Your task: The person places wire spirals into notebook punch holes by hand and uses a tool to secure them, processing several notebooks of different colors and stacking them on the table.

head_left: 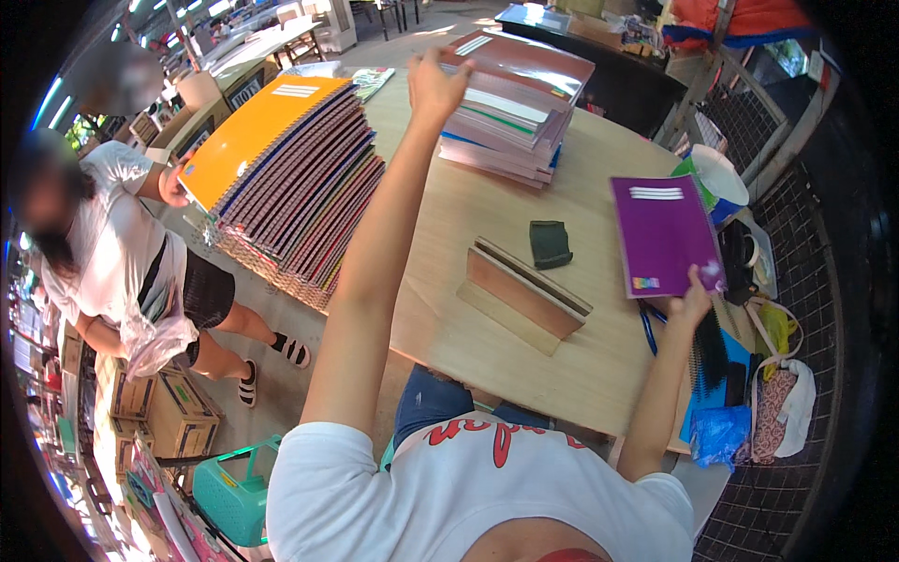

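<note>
A wooden table (468, 337) holds a tall slanted notebook pile (290, 178) topped in orange. Behind it sits a smaller stack (515, 103), where the left hand (435, 84) grips the top cover's edge. The right hand (695, 298) pinches a purple notebook (663, 234) by its lower corner, above the table's right edge.

bare tabletop (599, 347) between notebook stacks (290, 178); wooden stand (524, 295) intrudes.
</note>
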{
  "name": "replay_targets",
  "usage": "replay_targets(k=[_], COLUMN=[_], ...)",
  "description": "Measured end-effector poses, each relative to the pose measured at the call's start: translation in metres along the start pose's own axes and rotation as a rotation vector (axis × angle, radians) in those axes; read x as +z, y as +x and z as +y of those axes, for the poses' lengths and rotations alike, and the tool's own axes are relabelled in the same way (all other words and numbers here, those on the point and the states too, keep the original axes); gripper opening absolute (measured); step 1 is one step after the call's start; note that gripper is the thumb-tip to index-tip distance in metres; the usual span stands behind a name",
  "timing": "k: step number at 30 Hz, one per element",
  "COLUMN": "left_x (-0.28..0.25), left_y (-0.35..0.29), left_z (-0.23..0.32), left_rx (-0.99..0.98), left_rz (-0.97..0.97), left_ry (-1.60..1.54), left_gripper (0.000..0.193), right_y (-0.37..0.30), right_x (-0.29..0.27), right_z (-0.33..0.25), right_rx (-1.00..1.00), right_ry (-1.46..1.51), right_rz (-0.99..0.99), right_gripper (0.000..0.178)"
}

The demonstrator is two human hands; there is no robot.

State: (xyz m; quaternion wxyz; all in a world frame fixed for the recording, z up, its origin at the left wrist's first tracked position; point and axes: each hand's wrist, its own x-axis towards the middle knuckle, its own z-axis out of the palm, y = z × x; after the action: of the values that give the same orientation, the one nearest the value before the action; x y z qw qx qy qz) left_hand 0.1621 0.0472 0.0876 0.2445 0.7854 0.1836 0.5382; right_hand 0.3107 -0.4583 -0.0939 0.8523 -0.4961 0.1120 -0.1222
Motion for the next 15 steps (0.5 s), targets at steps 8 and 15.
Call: replay_targets(k=[8,15], left_x=[0.022,0.019], left_y=[0.081,0.149], left_z=[-0.08,-0.155], left_rx=[-0.625,-0.718], left_rz=[-0.211,-0.685], left_ry=[-0.032,-0.093], left_gripper=[0.065,0.043], right_y=[0.022,-0.035], right_x=[0.016,-0.003], right_z=[0.062,0.015], right_rx=[0.199,-0.078], right_ry=[0.046,-0.164], right_rz=[-0.198,0.007], right_gripper=[0.039,0.09])
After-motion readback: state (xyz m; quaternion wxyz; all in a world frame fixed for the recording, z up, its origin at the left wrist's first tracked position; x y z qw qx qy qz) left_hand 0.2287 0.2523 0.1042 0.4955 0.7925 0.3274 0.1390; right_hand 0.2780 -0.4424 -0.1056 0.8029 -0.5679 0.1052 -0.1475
